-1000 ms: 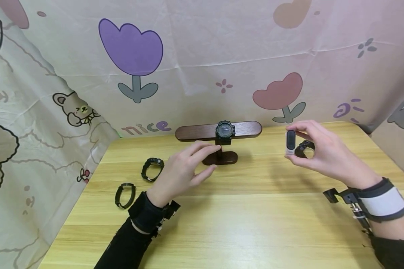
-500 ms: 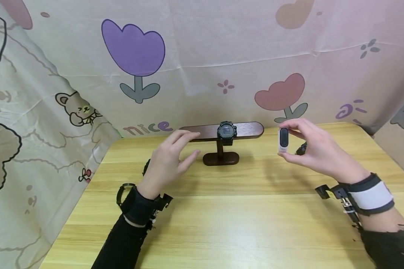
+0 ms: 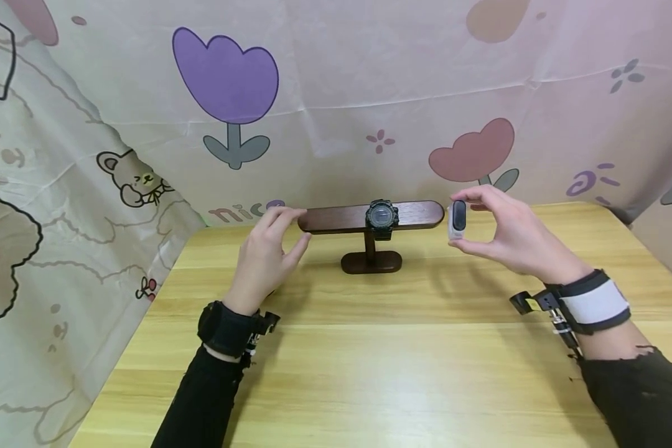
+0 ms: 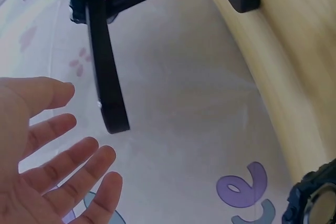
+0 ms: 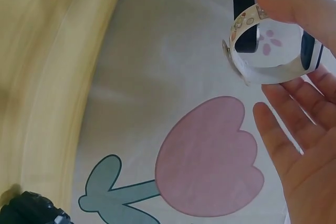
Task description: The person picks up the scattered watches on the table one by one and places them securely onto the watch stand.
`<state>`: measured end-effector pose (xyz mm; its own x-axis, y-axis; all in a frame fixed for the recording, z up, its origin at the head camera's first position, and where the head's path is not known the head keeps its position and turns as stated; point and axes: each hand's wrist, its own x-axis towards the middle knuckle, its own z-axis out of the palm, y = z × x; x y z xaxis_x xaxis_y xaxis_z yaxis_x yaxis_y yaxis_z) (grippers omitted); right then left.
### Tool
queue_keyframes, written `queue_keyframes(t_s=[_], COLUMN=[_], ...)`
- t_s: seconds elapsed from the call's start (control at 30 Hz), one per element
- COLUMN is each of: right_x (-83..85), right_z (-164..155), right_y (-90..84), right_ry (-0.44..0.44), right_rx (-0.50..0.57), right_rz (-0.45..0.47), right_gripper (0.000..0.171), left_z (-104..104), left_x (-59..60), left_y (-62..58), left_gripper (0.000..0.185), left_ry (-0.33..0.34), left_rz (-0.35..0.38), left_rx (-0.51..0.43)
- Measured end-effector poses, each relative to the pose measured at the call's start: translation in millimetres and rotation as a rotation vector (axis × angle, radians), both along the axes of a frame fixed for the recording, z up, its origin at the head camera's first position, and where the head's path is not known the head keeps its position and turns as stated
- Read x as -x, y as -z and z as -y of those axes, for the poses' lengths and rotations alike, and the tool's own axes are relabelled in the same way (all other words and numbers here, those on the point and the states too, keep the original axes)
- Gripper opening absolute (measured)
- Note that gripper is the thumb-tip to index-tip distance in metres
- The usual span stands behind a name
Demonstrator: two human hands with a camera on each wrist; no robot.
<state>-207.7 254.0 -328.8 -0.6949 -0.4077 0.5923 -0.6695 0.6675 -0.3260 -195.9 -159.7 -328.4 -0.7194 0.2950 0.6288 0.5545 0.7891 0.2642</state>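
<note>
Between my left hand and right hand I have room over the bench before the stand. The watch blocks its bar partway; a small gap parts bar from band; cloth walls the back.

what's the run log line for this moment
right hand: holds white smart band near right end of stand | left hand: near stand's left end | black watch: on stand
</note>
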Motion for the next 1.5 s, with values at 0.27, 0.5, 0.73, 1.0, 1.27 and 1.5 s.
queue_keyframes(t_s=[0.27,0.5,0.73,1.0,1.27,1.5], right_x=[11.3,19.7,22.8,28.1,33.9,34.4], right_z=[5.5,11.0,18.4,28.6,37.9,43.2], right_y=[-4.7,-4.2,-5.4,-5.7,-2.1,-3.1], right_ry=[0.013,-0.007,-0.034,-0.069,-0.094,-0.109], right_rx=[-0.026,-0.015,-0.019,-0.043,-0.079,-0.089], right_rz=[0.012,0.055,0.061,0.067,0.045,0.052], right_gripper=[0.077,0.075,0.075,0.075,0.073,0.071], left_z=[5.8,6.8,5.9,6.2,5.2,3.8], left_x=[7.1,11.6,13.9,15.9,17.2,18.7], left_y=[5.6,11.0,13.8,16.8,18.3,19.2], left_gripper=[0.038,0.040,0.041,0.046,0.048,0.047], left_ry=[-0.042,-0.042,-0.049,-0.046,-0.023,-0.010], left_rz=[0.032,0.063,0.085,0.088,0.093,0.091], left_rx=[-0.003,-0.016,-0.014,-0.038,-0.061,-0.063])
